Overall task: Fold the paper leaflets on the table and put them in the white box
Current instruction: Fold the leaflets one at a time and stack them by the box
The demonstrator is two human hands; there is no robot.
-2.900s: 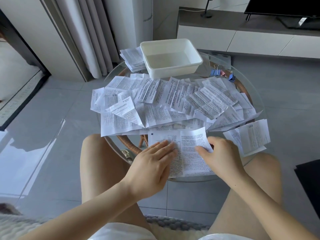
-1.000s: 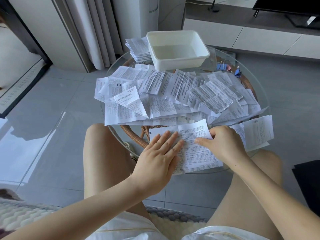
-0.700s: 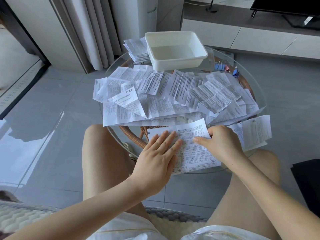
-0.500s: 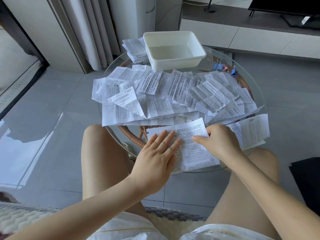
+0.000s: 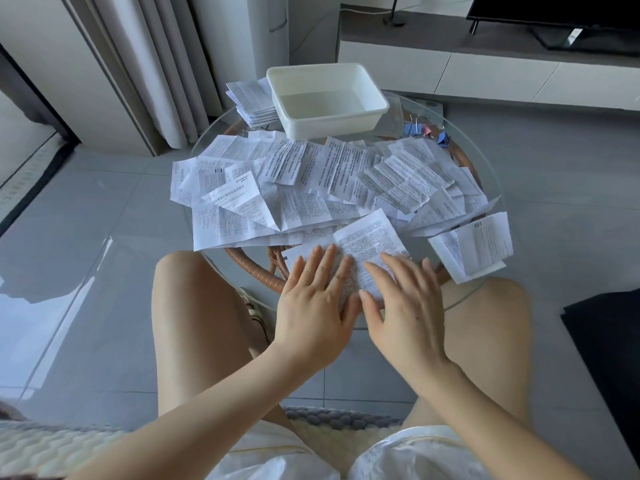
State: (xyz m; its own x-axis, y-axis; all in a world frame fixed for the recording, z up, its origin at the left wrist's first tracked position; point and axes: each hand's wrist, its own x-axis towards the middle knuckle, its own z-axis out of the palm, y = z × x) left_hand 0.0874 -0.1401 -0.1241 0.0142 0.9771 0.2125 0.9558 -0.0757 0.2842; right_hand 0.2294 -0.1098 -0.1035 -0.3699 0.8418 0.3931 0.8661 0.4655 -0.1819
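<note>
Left hand [image 5: 311,306] lies flat, fingers straight and spread, pressing one printed leaflet [image 5: 369,242] onto the round glass table [image 5: 214,133]. Right hand [image 5: 405,306] is also flat with straight fingers, on the same sheet just beside the left. Neither hand grips anything.

The leaflet sits at the table edge farthest from the white box [image 5: 327,98], well apart from it, with the loose leaflet pile [image 5: 311,188] between. A stack of folded leaflets [image 5: 251,102] is just beside the box's left wall. Nothing shows inside the box.

Step looks like flattening or creasing. To do it well, anchor with the left palm, line up the edges first, then run the right fingertips along the fold from the middle outward. Thin paper likely slides on glass, so press down, not sideways.
</note>
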